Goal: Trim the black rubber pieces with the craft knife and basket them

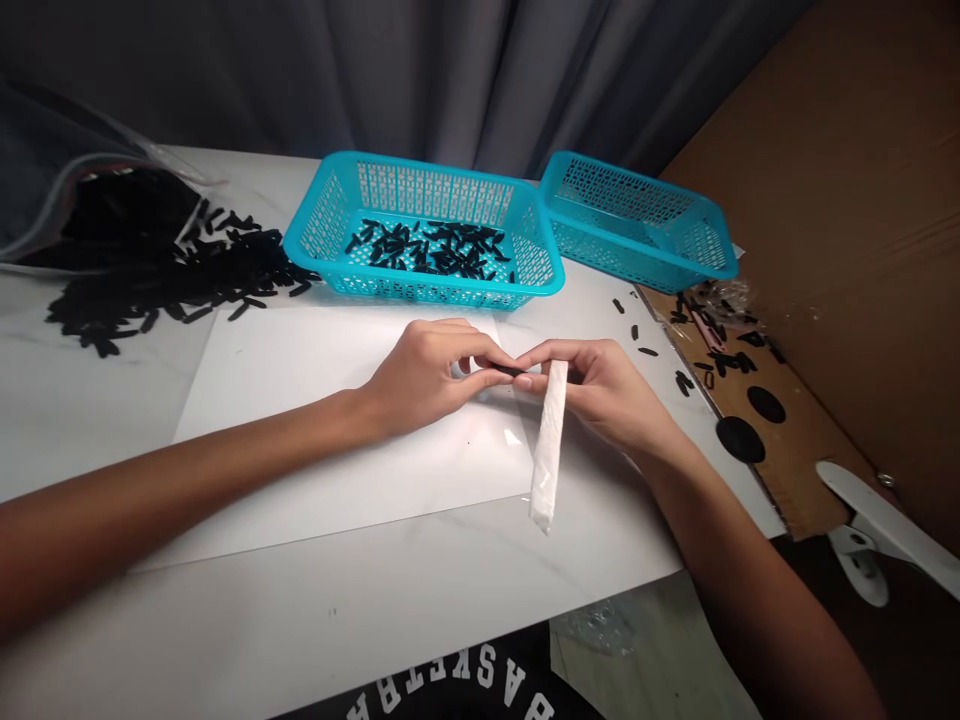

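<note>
My left hand [424, 370] pinches one end of a small, dark, elongated piece [508, 371] between thumb and index finger. The fingertips of my right hand [607, 390] close on its other end, so the two hands nearly meet over a white sheet [315, 480]. From my right hand also hangs a long, flat white strip [550, 450], which looks like folded tissue or film, held among the fingers. Much of the black piece is hidden by the fingertips. Behind the hands, a turquoise basket [330, 275] holds many similar black pieces [450, 250].
A heap of black pieces [217, 265] spills from a clear plastic bag [45, 200] at left. A second turquoise basket [637, 255] stands at back right. Loose pieces, two black discs [765, 404] and brown cardboard [795, 470] lie at right, near a white curved object [885, 510].
</note>
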Tool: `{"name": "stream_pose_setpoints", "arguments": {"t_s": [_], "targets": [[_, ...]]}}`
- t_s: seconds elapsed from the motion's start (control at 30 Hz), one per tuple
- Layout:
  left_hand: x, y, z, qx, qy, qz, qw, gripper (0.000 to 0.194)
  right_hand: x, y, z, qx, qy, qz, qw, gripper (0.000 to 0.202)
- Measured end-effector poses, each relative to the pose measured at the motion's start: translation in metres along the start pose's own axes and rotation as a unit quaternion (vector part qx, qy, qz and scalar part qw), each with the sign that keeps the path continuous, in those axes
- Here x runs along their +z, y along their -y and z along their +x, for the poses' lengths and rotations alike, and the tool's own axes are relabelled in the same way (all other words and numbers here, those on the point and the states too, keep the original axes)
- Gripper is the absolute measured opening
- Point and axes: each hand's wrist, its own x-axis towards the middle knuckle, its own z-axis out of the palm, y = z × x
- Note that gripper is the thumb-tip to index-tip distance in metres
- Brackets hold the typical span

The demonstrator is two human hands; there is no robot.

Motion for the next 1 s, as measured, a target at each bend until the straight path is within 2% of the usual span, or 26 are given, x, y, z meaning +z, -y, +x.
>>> {"name": "stream_pose_setpoints", "arguments": {"t_s": [0.2, 0.33, 0.47, 0.57, 0.7, 1.0], "targets": [[0.0, -0.006, 0.004, -0.11, -0.003, -0.052, 0.993, 0.007, 0.0, -0.002, 0.002, -0.03, -0.025, 0.002, 0.999, 0.013], [0.001, -0.002, 0.005, -0.157, -0.025, -0.088, 0.983, 0.006, 0.0, -0.003, 0.002, -0.024, -0.052, -0.005, 0.998, 0.017], [0.002, 0.005, 0.004, -0.19, -0.046, -0.074, 0.978, 0.008, 0.0, -0.004, 0.001, -0.016, -0.082, -0.004, 0.996, 0.022], [0.002, 0.006, 0.004, -0.191, -0.03, -0.075, 0.978, 0.009, 0.002, -0.003, 0.002, -0.012, -0.082, 0.002, 0.997, 0.026], [0.002, 0.001, 0.004, -0.156, -0.014, -0.092, 0.983, 0.01, 0.005, -0.001, 0.002, -0.014, -0.07, -0.011, 0.997, 0.029], [0.002, 0.0, 0.003, -0.135, -0.016, -0.087, 0.987, 0.008, 0.007, 0.001, 0.001, -0.039, -0.067, -0.043, 0.996, 0.028]]}}
